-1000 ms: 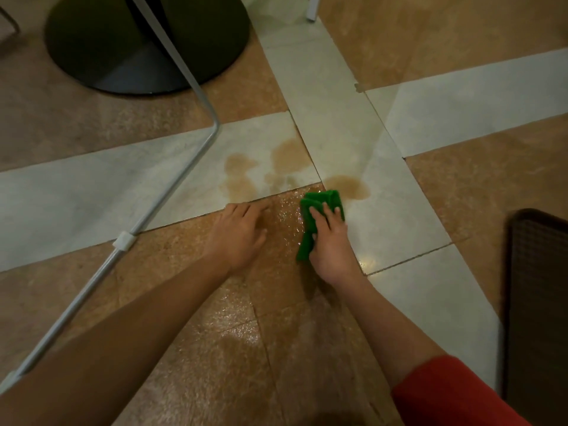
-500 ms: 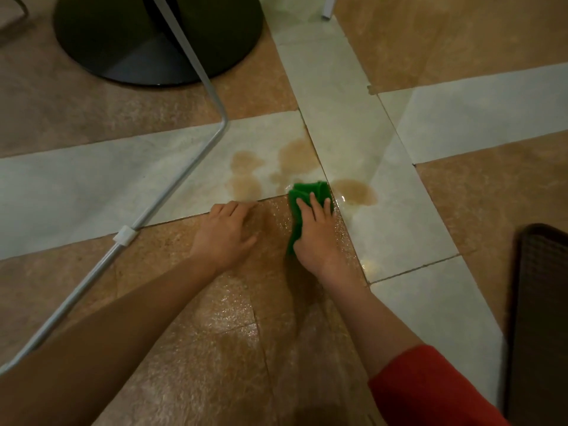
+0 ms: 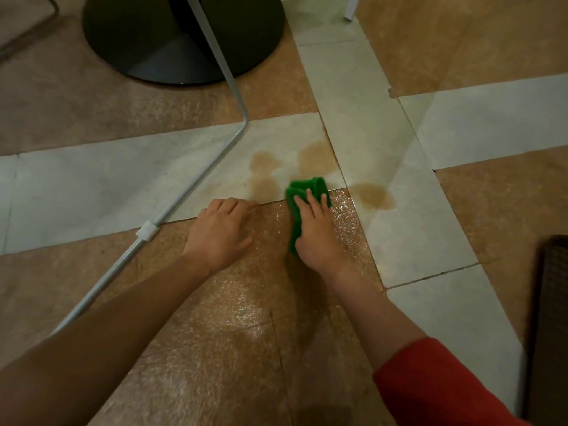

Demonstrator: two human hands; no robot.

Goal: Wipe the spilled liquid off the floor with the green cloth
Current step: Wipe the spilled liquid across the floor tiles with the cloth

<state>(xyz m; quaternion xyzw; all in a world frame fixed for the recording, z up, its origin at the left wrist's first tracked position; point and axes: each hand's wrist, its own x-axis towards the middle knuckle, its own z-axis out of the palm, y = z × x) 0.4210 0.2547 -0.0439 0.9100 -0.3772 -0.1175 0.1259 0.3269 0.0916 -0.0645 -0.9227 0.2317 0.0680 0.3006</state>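
The green cloth (image 3: pixel 307 189) lies folded on the tiled floor under my right hand (image 3: pixel 316 232), which presses flat on it with fingers spread. Brown spilled liquid shows as patches on the pale tile: two blotches (image 3: pixel 313 156) just beyond the cloth and one puddle (image 3: pixel 373 195) to its right. The cloth's far edge touches the near rim of the left blotches. My left hand (image 3: pixel 221 232) rests palm down on the brown tile to the left of the cloth, holding nothing. The brown tile around both hands glistens wet.
A round black table base (image 3: pixel 181 38) stands at the far left. A thin white metal chair leg (image 3: pixel 196 182) bends across the floor left of my left hand. A dark mat (image 3: pixel 550 327) lies at the right edge. Another white leg (image 3: pixel 350 7) stands far off.
My right hand has slid the green cloth leftward and a little away from me, off the right puddle's edge toward the left blotches. My left hand has stayed planted.
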